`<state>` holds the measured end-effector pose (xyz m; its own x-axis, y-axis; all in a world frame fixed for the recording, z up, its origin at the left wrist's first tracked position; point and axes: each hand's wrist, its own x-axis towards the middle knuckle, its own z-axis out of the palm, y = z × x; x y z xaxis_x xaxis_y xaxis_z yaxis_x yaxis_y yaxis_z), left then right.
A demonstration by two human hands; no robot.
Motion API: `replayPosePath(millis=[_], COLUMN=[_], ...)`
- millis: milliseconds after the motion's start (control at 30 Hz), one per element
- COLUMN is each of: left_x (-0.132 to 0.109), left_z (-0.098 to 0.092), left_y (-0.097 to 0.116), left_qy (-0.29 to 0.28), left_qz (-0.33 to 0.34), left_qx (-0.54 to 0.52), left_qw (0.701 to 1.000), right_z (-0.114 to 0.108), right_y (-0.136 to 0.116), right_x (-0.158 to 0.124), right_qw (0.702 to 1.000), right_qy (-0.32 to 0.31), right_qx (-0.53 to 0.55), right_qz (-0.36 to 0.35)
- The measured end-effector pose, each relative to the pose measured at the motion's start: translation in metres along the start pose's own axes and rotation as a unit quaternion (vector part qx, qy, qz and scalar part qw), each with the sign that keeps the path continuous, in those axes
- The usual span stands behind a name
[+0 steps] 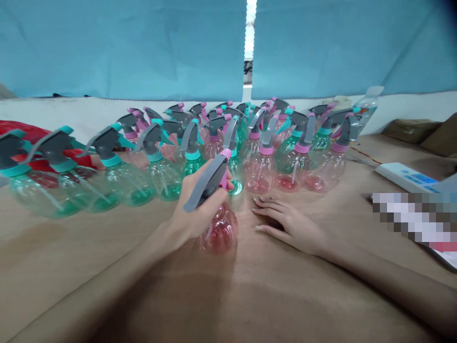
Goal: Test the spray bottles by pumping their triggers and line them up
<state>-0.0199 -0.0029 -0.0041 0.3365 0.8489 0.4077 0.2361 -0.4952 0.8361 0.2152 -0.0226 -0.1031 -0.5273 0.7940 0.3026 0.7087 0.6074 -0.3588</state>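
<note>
My left hand (pixel 194 209) is wrapped around the neck of a pink spray bottle (pixel 219 228) with a grey trigger head, which stands on the brown table (pixel 107 257) in front of me. My right hand (pixel 285 221) lies flat on the table just right of that bottle, fingers stretched out and holding nothing. Behind both hands stand several rows of spray bottles, green ones (pixel 162 174) mostly to the left and pink ones (pixel 264 166) mostly to the right.
A red bag (pixel 21 131) lies behind the bottles at far left. A white device with blue buttons (pixel 410 176) and a blurred item (pixel 417 219) sit at right. Cardboard boxes (pixel 410 128) stand at far right. A blue curtain (pixel 124 47) hangs behind.
</note>
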Motion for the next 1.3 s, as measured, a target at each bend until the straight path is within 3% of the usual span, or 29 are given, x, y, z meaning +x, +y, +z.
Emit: replayPosePath(millis=[233, 400, 700, 1300], left_x=[0.0, -0.0004, 0.0022, 0.002], left_z=[0.0002, 0.0035, 0.0057, 0.0051], left_y=[0.0003, -0.0047, -0.0064, -0.0082], left_qy=[0.018, 0.074, 0.059, 0.057], left_qz=[-0.009, -0.019, 0.012, 0.008], left_qx=[0.038, 0.068, 0.029, 0.04], left_qw=[0.999, 0.995, 0.998, 0.998], right_z=[0.0003, -0.0005, -0.0008, -0.0011], right_y=[-0.0004, -0.001, -0.0008, -0.0017], right_x=[0.0003, 0.0006, 0.0009, 0.0008], right_qw=[1.0, 1.0, 1.0, 1.0], right_qy=[0.002, -0.001, -0.012, 0.0], right_qx=[0.003, -0.002, -0.006, -0.005], right_qz=[0.0, -0.001, 0.001, -0.002])
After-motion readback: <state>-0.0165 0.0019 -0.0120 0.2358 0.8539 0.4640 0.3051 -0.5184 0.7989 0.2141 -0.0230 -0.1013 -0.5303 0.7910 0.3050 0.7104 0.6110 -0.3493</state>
